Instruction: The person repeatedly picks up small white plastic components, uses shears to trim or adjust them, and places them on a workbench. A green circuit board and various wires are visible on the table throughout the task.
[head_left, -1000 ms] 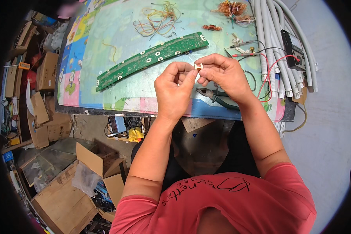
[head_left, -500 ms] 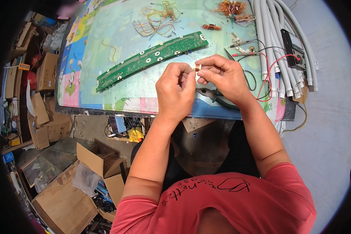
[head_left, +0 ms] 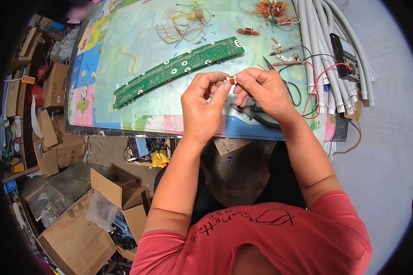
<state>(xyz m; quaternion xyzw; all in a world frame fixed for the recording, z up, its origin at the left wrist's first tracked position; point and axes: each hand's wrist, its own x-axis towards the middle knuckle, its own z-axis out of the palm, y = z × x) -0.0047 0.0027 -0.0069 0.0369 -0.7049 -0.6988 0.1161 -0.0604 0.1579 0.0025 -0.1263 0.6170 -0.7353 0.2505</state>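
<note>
A small copper-wound coil with pale ends (head_left: 231,80) is pinched between the fingertips of both hands above the table's near side. My left hand (head_left: 203,103) grips its left end with thumb and forefinger. On the other end, my right hand (head_left: 263,91) closes with thumb and index, its remaining fingers curled beneath. Just under the right hand lies a pair of dark-handled pliers (head_left: 257,114), partly covered by that hand. Behind the hands a long green circuit board (head_left: 179,66) lies slantwise on the table.
Tangled thin wires (head_left: 186,25) and a heap of copper wire (head_left: 273,9) lie at the back, near another copper coil (head_left: 248,31). At right are a black meter (head_left: 345,57) with probe leads and grey-white tubes (head_left: 313,46). Cardboard boxes (head_left: 78,224) stand on the floor at left.
The coil has turned slightly between my fingers. My left hand has opened out a little, its thumb and forefinger shifting along the coil, and the right fingers have moved closer in.
</note>
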